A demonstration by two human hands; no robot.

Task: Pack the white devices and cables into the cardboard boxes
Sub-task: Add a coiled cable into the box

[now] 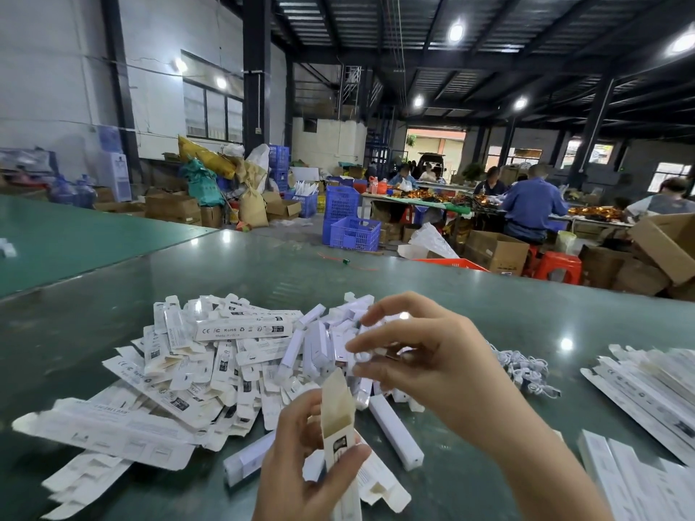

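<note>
Holding an open box (340,426) (left hand (301,468)), right hand (425,355) pinching a cable (363,356).

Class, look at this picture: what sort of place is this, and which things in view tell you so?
Most likely a factory packing hall. A heap of flat white printed cardboard boxes lies on the long green worktable, blue plastic crates stand stacked on the floor, and other workers in blue jackets sit at another table.

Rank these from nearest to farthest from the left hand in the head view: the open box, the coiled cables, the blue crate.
1. Open box: gripped in the left hand.
2. Coiled cables: on the table, right.
3. Blue crate: floor beyond the table.
</note>
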